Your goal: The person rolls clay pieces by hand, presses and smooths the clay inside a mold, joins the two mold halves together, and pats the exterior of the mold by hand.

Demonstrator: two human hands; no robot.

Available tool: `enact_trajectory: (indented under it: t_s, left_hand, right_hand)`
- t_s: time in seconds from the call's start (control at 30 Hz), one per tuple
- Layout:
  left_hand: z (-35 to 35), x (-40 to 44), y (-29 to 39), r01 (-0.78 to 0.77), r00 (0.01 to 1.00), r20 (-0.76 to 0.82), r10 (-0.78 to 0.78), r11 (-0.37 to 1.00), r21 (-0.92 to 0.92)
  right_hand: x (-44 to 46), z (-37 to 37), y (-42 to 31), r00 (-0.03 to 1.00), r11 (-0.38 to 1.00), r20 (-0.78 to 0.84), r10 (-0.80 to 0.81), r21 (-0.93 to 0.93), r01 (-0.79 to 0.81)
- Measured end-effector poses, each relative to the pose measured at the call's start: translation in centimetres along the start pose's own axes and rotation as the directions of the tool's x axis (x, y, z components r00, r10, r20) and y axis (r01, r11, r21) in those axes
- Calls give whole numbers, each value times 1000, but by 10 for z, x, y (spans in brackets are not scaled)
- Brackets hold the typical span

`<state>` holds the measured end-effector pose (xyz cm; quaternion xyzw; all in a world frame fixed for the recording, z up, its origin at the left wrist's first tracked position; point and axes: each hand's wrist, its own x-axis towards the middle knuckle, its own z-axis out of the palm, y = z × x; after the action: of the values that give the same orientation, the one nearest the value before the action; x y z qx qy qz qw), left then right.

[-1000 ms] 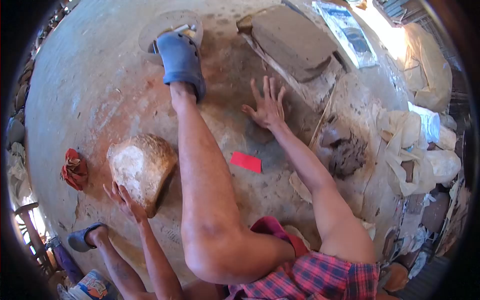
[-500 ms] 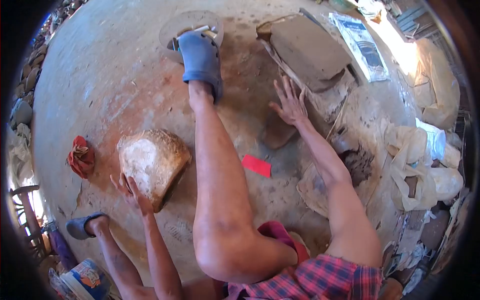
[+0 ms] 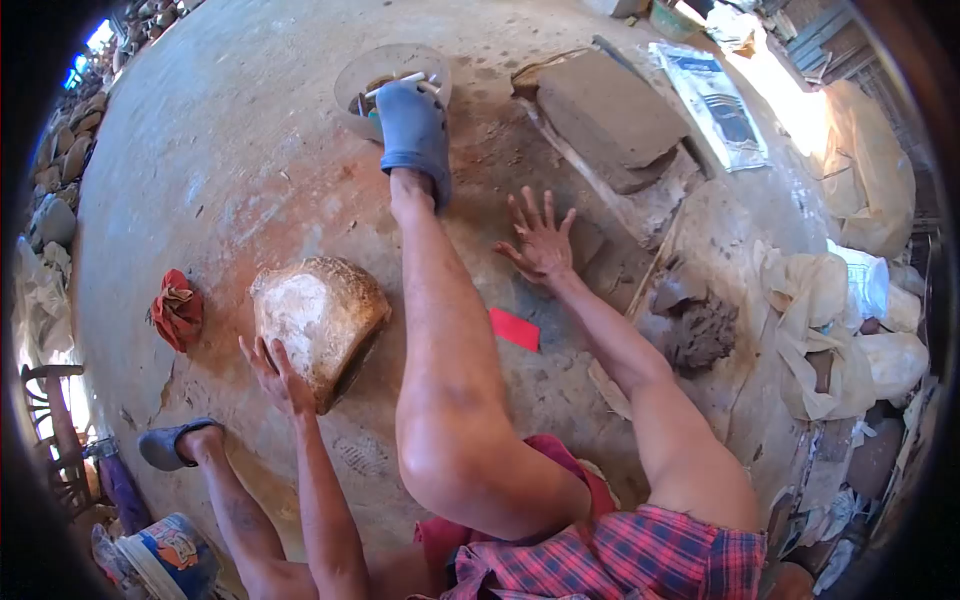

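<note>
My left hand [image 3: 279, 378] rests its spread fingers at the near left edge of a rounded, whitish-brown, hollow-looking block [image 3: 312, 315] that sits on the floor. Left of the block lies a crumpled red cloth [image 3: 176, 310]. My right hand [image 3: 541, 240] is open, palm down and fingers spread, with nothing in it; whether it touches the floor I cannot tell. Partly hidden behind it is a flat dark brown patch [image 3: 588, 243]. A small red rectangle [image 3: 515, 329] lies below that hand, beside my leg. A large grey-brown clay slab [image 3: 612, 115] is beyond it.
My shoe [image 3: 414, 130] partly covers a clear bowl [image 3: 355, 78] holding small tools. Right of my arm is a dark lump of clay [image 3: 700, 330]. A printed sack [image 3: 710, 105] and plastic bags [image 3: 815, 330] line the right side. A bucket [image 3: 170, 555] stands lower left.
My right hand has moved left and slightly nearer, away from the clay slab, fingers still spread. My left hand stays beside the block. The view has shifted slightly.
</note>
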<state>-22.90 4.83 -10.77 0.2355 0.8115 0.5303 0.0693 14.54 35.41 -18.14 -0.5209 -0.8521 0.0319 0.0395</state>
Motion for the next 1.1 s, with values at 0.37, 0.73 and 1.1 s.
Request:
enact_trajectory:
  t_s: [0.37, 0.73, 1.1]
  left_hand:
    - [7, 1, 3, -49, 997, -63, 54, 996, 79]
    - [6, 1, 2, -24, 994, -95, 49, 970, 244]
    - [32, -110, 131, 205, 909, 372, 188, 575, -792]
  right_hand:
    - [-25, -50, 62, 903, 904, -60, 426, 63, -423]
    - [-27, -118, 89, 982, 946, 71, 175, 266, -187]
    - [-95, -410, -95, 860, 929, -445, -249, 141, 342]
